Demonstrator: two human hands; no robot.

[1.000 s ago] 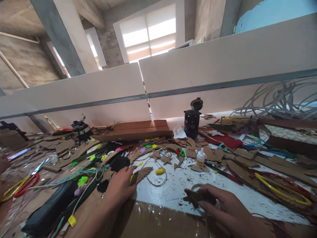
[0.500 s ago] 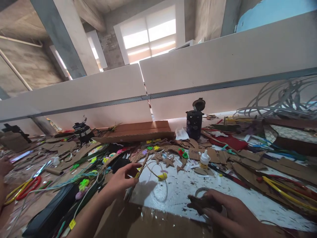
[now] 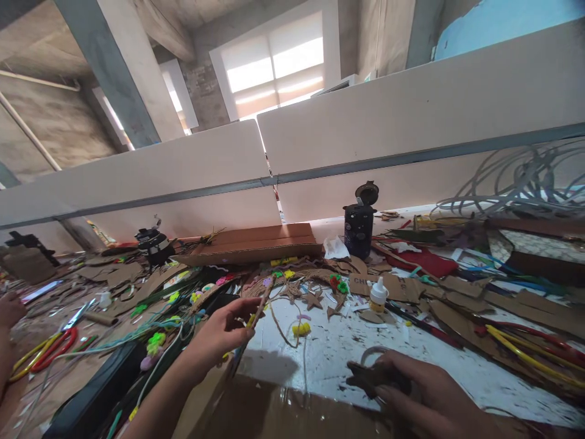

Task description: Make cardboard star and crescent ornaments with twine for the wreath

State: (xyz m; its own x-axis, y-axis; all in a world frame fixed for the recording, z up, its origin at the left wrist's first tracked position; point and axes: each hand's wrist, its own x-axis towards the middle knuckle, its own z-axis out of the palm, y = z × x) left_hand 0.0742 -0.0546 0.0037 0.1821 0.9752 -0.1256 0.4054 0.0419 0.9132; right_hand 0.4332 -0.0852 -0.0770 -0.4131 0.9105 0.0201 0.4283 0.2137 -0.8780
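Observation:
My left hand (image 3: 228,329) is closed around a thin twine-wrapped strip (image 3: 262,305), thumb and fingers on opposite sides. A loose length of twine (image 3: 278,326) hangs from it in a curve. Beyond the fingertips lies a twine-wrapped arc (image 3: 315,275) with small flowers and brown stars (image 3: 313,300); whether it joins the strip I cannot tell. Beside the twine is a yellow piece (image 3: 300,330). Low on the right, my right hand (image 3: 420,390) grips a dark brown, star-like piece (image 3: 362,377) with pointed ends, partly hidden by the fingers.
A white glue bottle (image 3: 378,296) stands near a black open-lidded bottle (image 3: 359,228). Cardboard scraps (image 3: 411,286) and cables cover the right side. On the left lie scissors (image 3: 68,341), a black case (image 3: 98,390) and another person's hand (image 3: 11,310). Cardboard (image 3: 301,414) lies at the front edge.
My left hand has shifted slightly left and down with the strip, and the twine now hangs in a lower curve. My right hand stays nearly still.

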